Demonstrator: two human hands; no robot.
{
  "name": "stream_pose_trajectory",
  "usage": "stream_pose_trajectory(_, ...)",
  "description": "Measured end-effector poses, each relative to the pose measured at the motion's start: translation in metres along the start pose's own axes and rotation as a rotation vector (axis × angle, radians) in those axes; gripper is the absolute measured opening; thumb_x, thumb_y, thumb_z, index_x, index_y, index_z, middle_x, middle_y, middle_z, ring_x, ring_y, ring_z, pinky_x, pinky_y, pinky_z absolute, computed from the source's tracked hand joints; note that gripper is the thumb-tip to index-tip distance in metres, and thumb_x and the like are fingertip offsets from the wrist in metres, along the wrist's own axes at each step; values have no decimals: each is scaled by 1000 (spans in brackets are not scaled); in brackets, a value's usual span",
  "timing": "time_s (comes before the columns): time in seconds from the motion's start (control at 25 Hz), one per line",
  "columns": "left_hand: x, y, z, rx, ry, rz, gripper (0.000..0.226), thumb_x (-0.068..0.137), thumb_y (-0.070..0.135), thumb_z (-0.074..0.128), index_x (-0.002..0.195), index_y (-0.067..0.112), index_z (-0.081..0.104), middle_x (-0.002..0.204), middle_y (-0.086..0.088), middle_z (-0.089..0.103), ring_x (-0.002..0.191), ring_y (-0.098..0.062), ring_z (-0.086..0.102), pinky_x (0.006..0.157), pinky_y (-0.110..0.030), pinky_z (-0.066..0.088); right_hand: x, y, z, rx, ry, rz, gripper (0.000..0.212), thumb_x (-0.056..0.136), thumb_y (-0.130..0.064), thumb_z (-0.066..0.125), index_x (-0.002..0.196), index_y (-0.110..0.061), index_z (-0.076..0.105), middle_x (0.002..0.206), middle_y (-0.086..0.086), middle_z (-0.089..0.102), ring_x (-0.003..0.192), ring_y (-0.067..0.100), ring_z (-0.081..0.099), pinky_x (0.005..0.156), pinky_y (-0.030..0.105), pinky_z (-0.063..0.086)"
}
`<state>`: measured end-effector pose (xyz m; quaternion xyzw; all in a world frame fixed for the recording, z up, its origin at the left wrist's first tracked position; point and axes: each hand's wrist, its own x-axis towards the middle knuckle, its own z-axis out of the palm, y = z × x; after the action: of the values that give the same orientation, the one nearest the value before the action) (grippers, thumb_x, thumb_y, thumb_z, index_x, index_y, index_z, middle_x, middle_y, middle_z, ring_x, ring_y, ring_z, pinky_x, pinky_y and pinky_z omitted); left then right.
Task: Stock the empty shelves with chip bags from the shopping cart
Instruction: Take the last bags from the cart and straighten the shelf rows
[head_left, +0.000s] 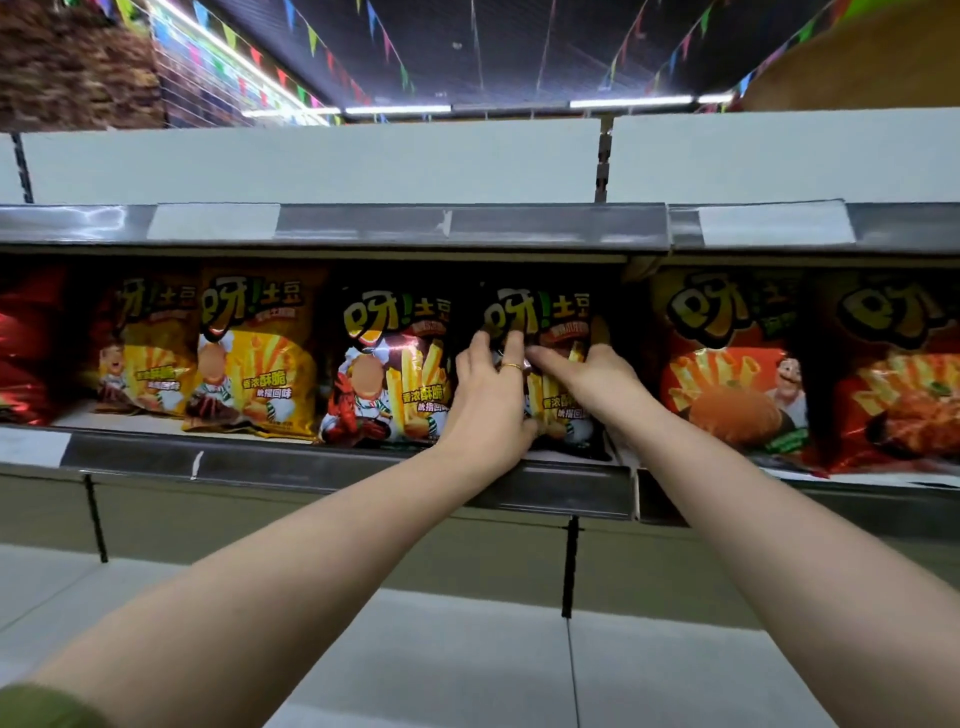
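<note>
A black chip bag (540, 312) stands upright at the right end of the middle shelf (311, 464). My left hand (488, 395) lies flat on its left front, fingers pointing up and thumb low against the bag. A gold ring is on one finger. My right hand (587, 379) rests on the bag's right front, fingers stretched leftward and thumb raised. The hands hide the bag's middle. A second black bag (389, 364) stands just left of it. The shopping cart is out of view.
Yellow bags (254, 353) and dark red bags (26, 353) fill the shelf further left. Orange-red bags (727, 364) stand in the adjoining bay on the right. The upper shelf (363, 223) and the lower shelf (415, 649) show bare white boards.
</note>
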<state>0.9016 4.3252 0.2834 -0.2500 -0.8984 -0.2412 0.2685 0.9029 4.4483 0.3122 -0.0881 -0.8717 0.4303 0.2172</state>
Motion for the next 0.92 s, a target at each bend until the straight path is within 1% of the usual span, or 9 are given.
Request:
stream_pose_trajectory(0.12, 8, -11, 3, 19, -13, -6, 93, 80, 40, 71, 149, 16, 13, 146, -17, 13, 137, -30, 11, 110, -35, 25, 3, 4, 3, 2, 1, 39, 76, 82, -59, 57, 131, -2, 45, 124, 15, 55, 109, 30, 56, 83, 33, 47)
stream_pose_trajectory(0.24, 7, -17, 1, 5, -23, 40, 98, 75, 49, 71, 149, 17, 14, 144, -15, 16, 136, -28, 12, 109, -33, 24, 6, 7, 8, -9, 30, 52, 69, 82, -57, 56, 123, -2, 50, 116, 15, 59, 100, 29, 59, 81, 34, 50)
stream_pose_trajectory(0.32, 3, -25, -6, 36, 63, 110, 98, 77, 51, 67, 150, 15, 14, 150, -16, 13, 139, -28, 9, 113, -34, 18, 8, 8, 8, -11, 49, 49, 66, 82, -58, 57, 118, -2, 53, 111, 14, 60, 98, 29, 59, 83, 37, 51)
stream_pose_trajectory(0.44, -3, -54, -22, 158, 252, 155, 84, 84, 47, 62, 148, 10, 24, 150, -21, 20, 140, -34, 12, 115, -43, 11, 6, 6, 7, -11, 61, 46, 55, 83, -55, 58, 105, -5, 49, 105, 12, 57, 92, 26, 56, 85, 38, 50)
stream_pose_trajectory(0.52, -8, -72, -25, 275, 215, 101, 81, 85, 52, 57, 148, 14, 23, 152, -20, 17, 142, -34, 6, 115, -51, 4, 4, 6, 8, -6, 70, 44, 56, 84, -53, 57, 112, -5, 48, 106, 11, 54, 92, 26, 53, 85, 37, 48)
stream_pose_trajectory(0.6, -10, -80, -22, 360, 139, 72, 82, 85, 59, 51, 150, 20, 19, 154, -16, 12, 144, -32, -1, 114, -59, 3, 3, 5, 9, -15, 86, 44, 61, 85, -53, 57, 117, -2, 48, 106, 11, 53, 92, 25, 52, 84, 36, 47)
stream_pose_trajectory(0.76, 2, -79, -21, 419, 69, 36, 83, 85, 63, 46, 149, 21, 15, 152, -13, 9, 143, -31, -2, 111, -59, -6, 3, 1, 10, -1, 89, 51, 67, 84, -54, 58, 122, 0, 46, 104, 10, 51, 89, 24, 50, 72, 30, 43)
stream_pose_trajectory(0.84, 7, -80, -22, 390, 58, 11, 84, 83, 62, 50, 148, 17, 21, 149, -17, 13, 140, -33, 2, 111, -59, -5, 3, 1, 9, 24, 95, 46, 71, 82, -54, 59, 127, -3, 42, 112, 12, 54, 92, 25, 53, 66, 29, 45)
stream_pose_trajectory(0.92, 11, -89, -19, 336, 163, 52, 83, 77, 57, 63, 140, 9, 37, 137, -27, 29, 130, -33, 13, 108, -65, 5, 2, 2, 8, 36, 99, 42, 75, 81, -56, 61, 132, -6, 39, 122, 12, 53, 103, 27, 54, 70, 29, 44)
